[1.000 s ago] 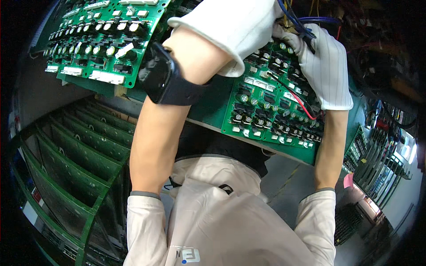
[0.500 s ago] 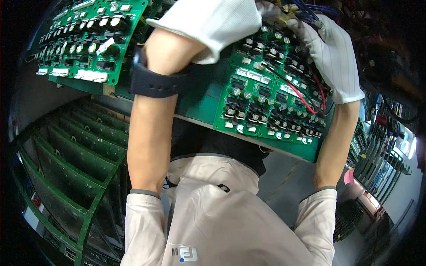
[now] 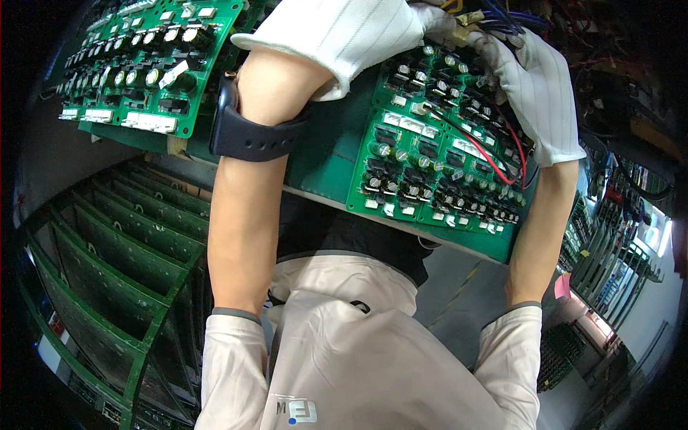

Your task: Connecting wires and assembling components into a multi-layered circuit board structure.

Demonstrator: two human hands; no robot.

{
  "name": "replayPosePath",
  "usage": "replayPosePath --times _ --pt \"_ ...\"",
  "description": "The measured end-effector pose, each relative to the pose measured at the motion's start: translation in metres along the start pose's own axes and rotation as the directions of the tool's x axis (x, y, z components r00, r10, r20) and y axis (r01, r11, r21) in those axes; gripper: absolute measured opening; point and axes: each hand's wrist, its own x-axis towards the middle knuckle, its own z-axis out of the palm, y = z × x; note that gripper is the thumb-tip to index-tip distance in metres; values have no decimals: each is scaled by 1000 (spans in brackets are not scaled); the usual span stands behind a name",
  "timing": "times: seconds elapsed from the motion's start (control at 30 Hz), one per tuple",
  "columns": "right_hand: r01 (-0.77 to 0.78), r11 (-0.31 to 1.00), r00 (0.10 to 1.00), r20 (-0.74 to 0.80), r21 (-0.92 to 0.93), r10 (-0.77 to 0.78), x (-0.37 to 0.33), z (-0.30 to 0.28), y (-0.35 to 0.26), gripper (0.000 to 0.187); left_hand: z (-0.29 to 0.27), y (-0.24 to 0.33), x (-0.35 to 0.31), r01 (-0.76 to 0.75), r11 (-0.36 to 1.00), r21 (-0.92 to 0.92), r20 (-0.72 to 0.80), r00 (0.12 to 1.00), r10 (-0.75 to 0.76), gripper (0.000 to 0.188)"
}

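A green circuit board [image 3: 430,179] packed with black capacitors and white connectors lies on a green bench top [image 3: 326,154]. My left hand [image 3: 344,32], in a white glove with a dark watch on the wrist, reaches over the board's far edge. My right hand [image 3: 534,86], also gloved, rests on the board's upper right part. Between both hands sits a bundle of blue, yellow and red wires [image 3: 494,18] with a pale connector. Red and black wires [image 3: 494,154] run across the board. My fingertips are hidden at the frame's top.
A second green circuit board [image 3: 150,64] with round capacitors lies to the left. Green slotted racks [image 3: 122,265] stand below left. More racks holding boards [image 3: 609,244] stand at the right. A pink slip [image 3: 562,285] lies near the grey floor.
Both hands have moved further up toward the wire bundle at the board's far edge. The view has shifted so the boards sit higher in the frame.
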Motion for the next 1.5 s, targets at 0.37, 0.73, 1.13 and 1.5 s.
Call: replayPosePath --times 0.37,0.73,1.13,1.5 --pt "-66 996 998 25 53 65 -1 -9 10 30 6 8 6 -66 997 -35 -20 998 65 21" --pt "-18 999 1000 14 49 17 1 -2 7 30 2 6 2 -47 999 -9 0 999 47 22" --pt "9 999 1000 21 46 -10 2 0 10 40 -1 16 -2 112 990 -89 -44 992 -116 25" --pt "198 980 980 8 22 -198 8 -10 -10 36 1 18 -5 80 996 -34 -89 993 -83 24"
